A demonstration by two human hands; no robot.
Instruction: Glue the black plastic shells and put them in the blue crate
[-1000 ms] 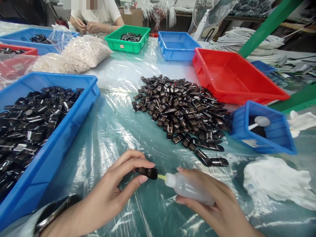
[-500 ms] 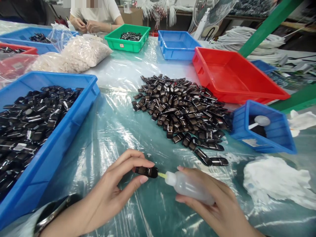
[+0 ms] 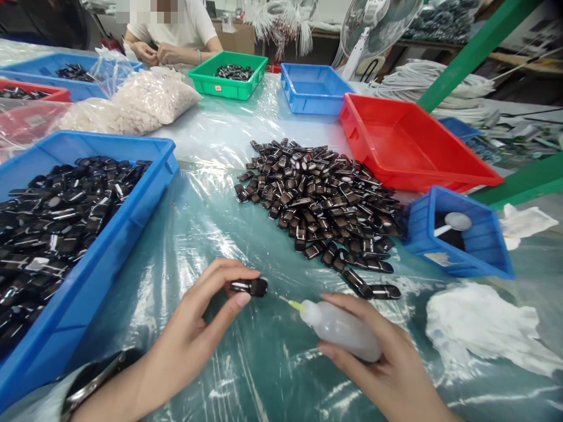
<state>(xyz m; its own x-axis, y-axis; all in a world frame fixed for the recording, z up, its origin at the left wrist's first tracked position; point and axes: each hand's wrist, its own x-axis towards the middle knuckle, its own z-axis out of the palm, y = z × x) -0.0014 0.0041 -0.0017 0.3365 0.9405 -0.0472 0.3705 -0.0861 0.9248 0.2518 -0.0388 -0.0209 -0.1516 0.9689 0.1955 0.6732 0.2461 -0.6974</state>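
Between the thumb and fingers of my left hand [image 3: 206, 310] is a small glossy dark piece [image 3: 250, 286], held above the plastic-covered table. My right hand [image 3: 378, 346] is wrapped round a translucent squeeze bottle [image 3: 347, 331], tilted with its yellow-green needle tip [image 3: 295, 305] pointing at the piece. A small gap separates the needle from the piece. Beyond my hands lies a large heap of similar dark pieces [image 3: 316, 193]. On the left, a blue tray [image 3: 145, 202] holds many more dark pieces.
A red tray [image 3: 417, 138] and a small blue bin [image 3: 460, 258] with a white scoop [image 3: 457, 221] stand at the right, near a crumpled white cloth [image 3: 479, 328]. Behind are a green tray [image 3: 220, 88], a blue tray [image 3: 316, 104], a bag [image 3: 153, 97] and a person [image 3: 185, 29].
The dark piece in my left hand has moved left and slightly up, away from the needle. The bottle in my right hand has tilted more, and a gap has opened between them.
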